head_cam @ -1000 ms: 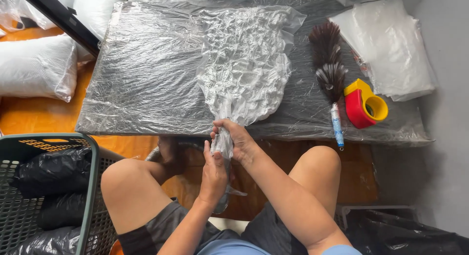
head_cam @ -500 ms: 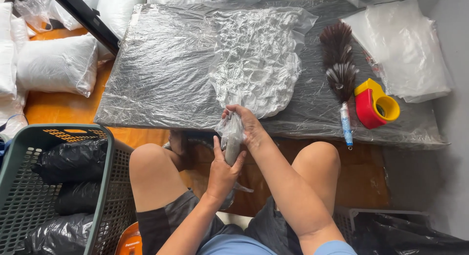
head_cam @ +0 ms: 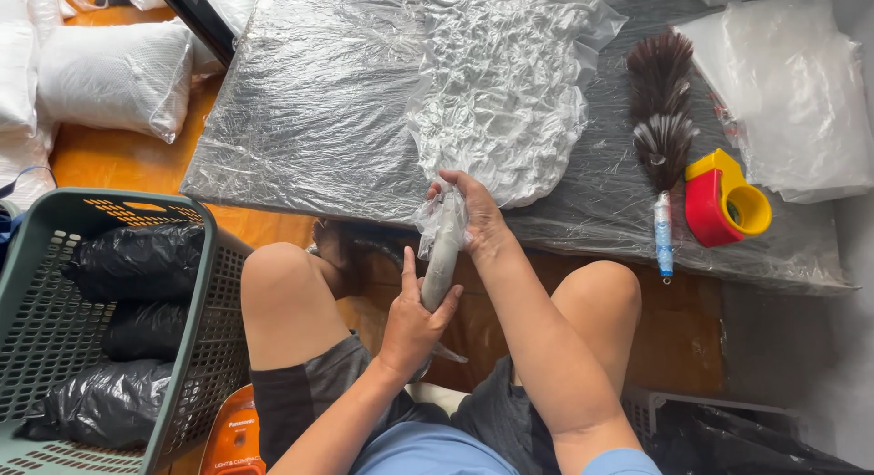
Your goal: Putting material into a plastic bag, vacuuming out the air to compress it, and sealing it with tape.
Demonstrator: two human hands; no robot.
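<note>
Seemingly steadying it for handling, left hand (head_cam: 414,325) is clamping the near end of a grey plastic-wrapped roll (head_cam: 442,252), right hand (head_cam: 473,220) gripping its bunched far end at the near edge of the film-covered board (head_cam: 300,120).

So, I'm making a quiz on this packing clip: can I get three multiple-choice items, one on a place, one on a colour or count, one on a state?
1. Where does the feather duster lie?
A. in the basket
B. on the plastic-covered board, left of the red and yellow tape dispenser
C. on the person's lap

2. What colour are the filled bags in the green basket?
A. black
B. white
C. red

3. How is the twisted neck of the clear plastic bag held?
A. lying loose, untouched
B. by one hand only
C. by both hands

Answers: 1 B, the duster rests on the board beside the dispenser. 2 A, the bags seen in the basket are black. 3 C, the right hand grips the neck near the top and the left hand grips it lower down.
</note>
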